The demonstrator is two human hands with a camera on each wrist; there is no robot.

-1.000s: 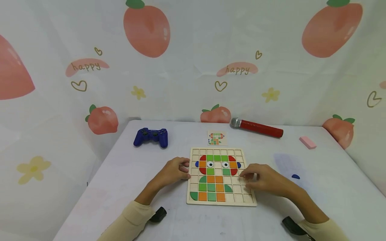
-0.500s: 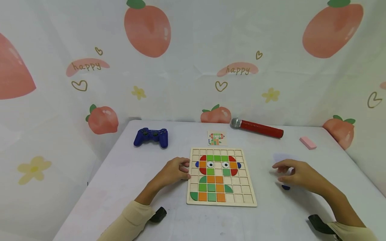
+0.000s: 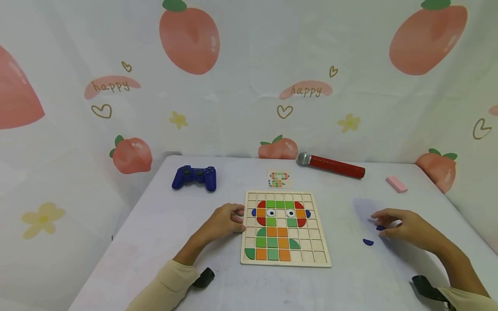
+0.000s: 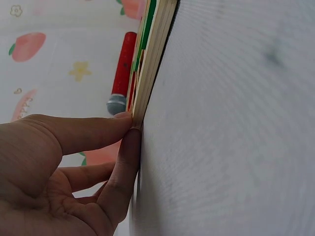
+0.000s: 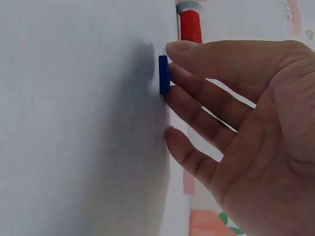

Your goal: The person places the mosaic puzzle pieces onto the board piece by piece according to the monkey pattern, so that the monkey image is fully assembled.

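Note:
A square wooden mosaic board (image 3: 307,257) with a grid lies on the table, part filled with coloured pieces that form a figure. My left hand (image 3: 227,222) holds the board's left edge. In the left wrist view, the thumb (image 4: 98,132) and a finger meet at that edge. To the right of the board are two small blue half-round pieces. The nearer piece (image 3: 368,242) lies by itself. My right hand (image 3: 406,226) is over the farther piece (image 3: 380,227), its fingers spread. In the right wrist view, a blue piece (image 5: 164,74) shows beside the parted thumb and fingers.
Behind the board lies a small picture card (image 3: 279,179) with a similar figure. A blue game controller (image 3: 194,177) is at the back left. Along the back edge rests a red microphone (image 3: 334,166), with a pink block (image 3: 397,184) to its right.
My right hand has moved rightward from over the board's right side to the blue pieces. The nearer piece now shows uncovered. My left hand has stayed at the board's edge.

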